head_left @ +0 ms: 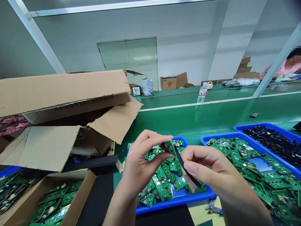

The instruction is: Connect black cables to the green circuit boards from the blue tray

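Observation:
My left hand (142,157) pinches a small green circuit board (169,146) between thumb and fingers, with the board seen nearly edge-on. A thin black strip (180,161), with a pale pinkish tail at its lower end, is gripped by my right hand (211,168). The strip's upper end meets the board's edge; whether it is stuck there I cannot tell. Both hands are above a blue tray (154,209) heaped with loose green circuit boards.
A second blue tray (221,135) of boards and a third (263,125) of black parts stand at right. Small cutters (213,207) lie near the front. Cardboard boxes (80,196) crowd the left. A water bottle (202,93) stands behind; a person (288,67) sits far right.

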The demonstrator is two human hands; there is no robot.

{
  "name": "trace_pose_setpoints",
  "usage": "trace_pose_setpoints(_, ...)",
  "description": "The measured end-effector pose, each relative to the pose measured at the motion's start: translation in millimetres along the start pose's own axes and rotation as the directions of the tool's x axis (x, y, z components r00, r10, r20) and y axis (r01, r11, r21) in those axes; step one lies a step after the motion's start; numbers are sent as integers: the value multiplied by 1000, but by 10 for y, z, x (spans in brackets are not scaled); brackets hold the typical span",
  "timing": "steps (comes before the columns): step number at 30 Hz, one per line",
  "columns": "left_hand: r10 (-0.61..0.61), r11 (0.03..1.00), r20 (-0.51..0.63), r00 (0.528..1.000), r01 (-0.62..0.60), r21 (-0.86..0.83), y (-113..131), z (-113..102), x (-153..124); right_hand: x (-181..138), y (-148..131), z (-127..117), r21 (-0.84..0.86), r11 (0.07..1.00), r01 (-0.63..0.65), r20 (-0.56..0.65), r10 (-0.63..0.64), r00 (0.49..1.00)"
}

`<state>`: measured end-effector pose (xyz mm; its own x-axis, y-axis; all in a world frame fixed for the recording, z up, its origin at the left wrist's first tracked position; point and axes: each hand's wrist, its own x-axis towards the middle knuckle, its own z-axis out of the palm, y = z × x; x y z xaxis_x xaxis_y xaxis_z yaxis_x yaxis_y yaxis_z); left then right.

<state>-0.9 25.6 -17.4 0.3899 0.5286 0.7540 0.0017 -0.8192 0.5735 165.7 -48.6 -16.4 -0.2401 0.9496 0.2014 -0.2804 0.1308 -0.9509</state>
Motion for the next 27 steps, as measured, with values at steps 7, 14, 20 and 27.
trace_pose_setpoints(7, 161, 977, -39, 986, -154, 144, 32, 64, 25, -56, 7, 31, 112, 993, 22, -59, -16, 998)
trace_pose_setpoints(14, 0, 996, -24, 1000, -2, -84, 58, 40, -14, 40, -2, -18, 129, 988, -85, 78, 75, 994)
trace_pose_setpoints(20, -50, 977, 125, 991, 74, -200, 61, -31, -16, 96, 27, -88, -3, 992, -129, 85, 128, 988)
trace_pose_setpoints(27, -88, 958, 194, 977, 137, -254, 80, -42, -18, 104, 29, -74, -350, 934, 73, -112, -120, 986)
